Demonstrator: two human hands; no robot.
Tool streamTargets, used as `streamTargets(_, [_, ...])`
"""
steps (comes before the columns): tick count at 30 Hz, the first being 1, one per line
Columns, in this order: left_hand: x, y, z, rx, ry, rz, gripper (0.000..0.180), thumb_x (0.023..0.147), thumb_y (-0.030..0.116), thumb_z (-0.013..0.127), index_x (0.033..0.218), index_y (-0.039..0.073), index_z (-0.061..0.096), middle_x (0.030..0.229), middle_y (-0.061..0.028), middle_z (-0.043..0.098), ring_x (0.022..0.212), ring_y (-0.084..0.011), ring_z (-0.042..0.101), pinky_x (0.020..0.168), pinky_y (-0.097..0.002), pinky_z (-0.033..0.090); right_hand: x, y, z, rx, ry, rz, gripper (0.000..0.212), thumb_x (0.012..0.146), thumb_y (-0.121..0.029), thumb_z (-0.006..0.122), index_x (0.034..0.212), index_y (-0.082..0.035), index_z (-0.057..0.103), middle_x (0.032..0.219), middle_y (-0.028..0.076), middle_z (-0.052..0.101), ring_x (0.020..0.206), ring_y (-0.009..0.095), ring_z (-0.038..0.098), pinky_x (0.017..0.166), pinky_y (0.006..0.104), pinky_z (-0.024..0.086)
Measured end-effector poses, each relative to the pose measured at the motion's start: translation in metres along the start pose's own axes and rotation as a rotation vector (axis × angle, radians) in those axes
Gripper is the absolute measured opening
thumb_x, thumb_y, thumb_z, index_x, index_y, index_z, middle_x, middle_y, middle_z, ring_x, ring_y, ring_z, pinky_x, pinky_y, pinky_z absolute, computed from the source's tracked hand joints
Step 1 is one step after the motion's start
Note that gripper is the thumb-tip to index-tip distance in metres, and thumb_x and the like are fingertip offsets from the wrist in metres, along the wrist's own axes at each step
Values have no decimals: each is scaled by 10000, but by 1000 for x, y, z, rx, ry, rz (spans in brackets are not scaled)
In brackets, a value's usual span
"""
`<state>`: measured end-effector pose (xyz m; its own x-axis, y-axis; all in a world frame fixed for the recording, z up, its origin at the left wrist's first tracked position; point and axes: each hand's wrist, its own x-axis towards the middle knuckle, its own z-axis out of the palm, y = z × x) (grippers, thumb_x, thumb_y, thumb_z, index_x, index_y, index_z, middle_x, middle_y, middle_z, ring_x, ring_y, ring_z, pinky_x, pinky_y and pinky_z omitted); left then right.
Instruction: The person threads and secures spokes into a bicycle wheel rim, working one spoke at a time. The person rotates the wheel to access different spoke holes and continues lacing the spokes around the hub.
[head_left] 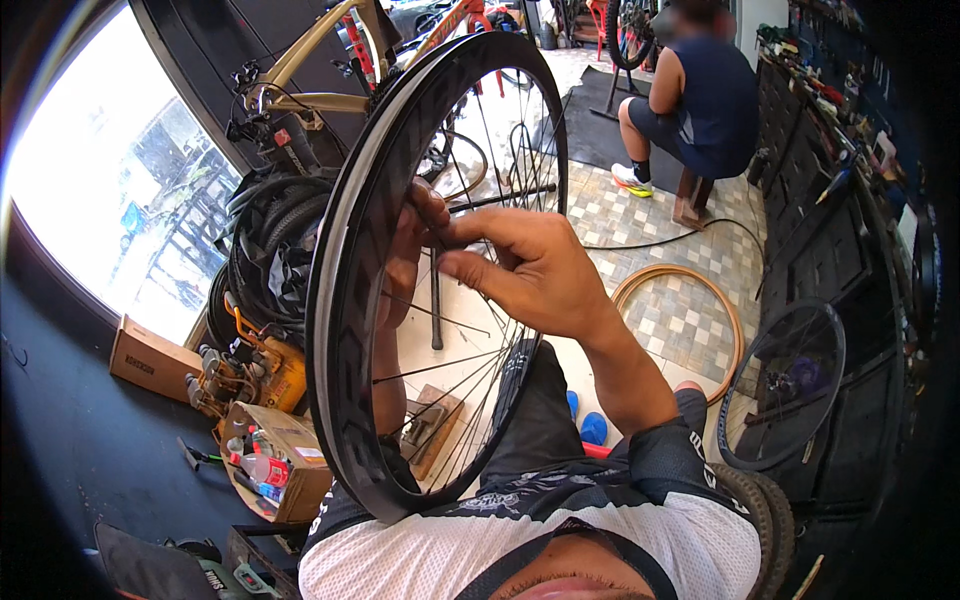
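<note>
A black deep-rimmed bicycle wheel [345,230] stands upright in front of me, its lower edge against my lap and chest. My left hand [405,245] is behind the near side of the rim, partly hidden by it, with its fingers curled together. Reaching in from the right, my right hand [530,262] has thumb and forefinger pinched at the same spot by the rim's inner side. Whatever lies between the fingertips is too small to make out. Thin black spokes [450,375] fan across the lower part of the wheel, and one loose-looking end shows below my right hand.
Left are a cardboard box of bottles [300,475], a yellow compressor [280,375], hanging tyres [270,235] and a tan bike frame [325,65]. A tan-walled tyre [735,335] and another wheel [830,385] lie right. Beyond, a person [710,100] sits on a low stool.
</note>
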<state>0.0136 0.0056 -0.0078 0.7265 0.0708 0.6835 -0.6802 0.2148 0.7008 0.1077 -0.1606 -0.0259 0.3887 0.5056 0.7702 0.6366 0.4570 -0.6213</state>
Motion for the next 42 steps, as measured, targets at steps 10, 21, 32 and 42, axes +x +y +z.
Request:
streamTargets(10, [11, -1, 3, 97, 77, 53, 287, 1075, 174, 630, 1332, 46, 614, 1105, -93, 641, 1068, -209, 614, 947, -367, 483, 17, -9, -14, -25, -49, 34, 255, 854, -164, 911, 972, -43, 720, 757, -59, 663, 575, -22, 373, 506, 212, 265])
streamTargets(21, [7, 0, -2, 54, 50, 39, 307, 1089, 131, 594, 1390, 76, 588, 1127, -98, 643, 1110, -203, 615, 983, -365, 500, 15, -6, -11, -23, -158, 68, 187, 974, -114, 781, 1094, 22, 736, 876, 33, 761, 715, 26, 619, 613, 210, 479])
streamTargets(32, [15, 4, 1, -6, 73, 25, 275, 1060, 332, 609, 1062, 57, 610, 965, -74, 573, 1006, -253, 579, 955, -418, 470, 22, 15, -39, -114, 126, 210, 327, 985, -289, 779, 1204, -48, 754, 898, 36, 749, 718, 50, 586, 650, 238, 466])
streamTargets(42, [13, 46, 8, -244, -142, 41, 872, 911, 744, 554, 1189, -79, 629, 956, -137, 538, 975, -281, 545, 896, -449, 431, 11, 32, -23, -17, -66, 225, 230, 991, -133, 762, 1192, -22, 771, 958, 63, 789, 847, 93, 719, 772, 255, 557])
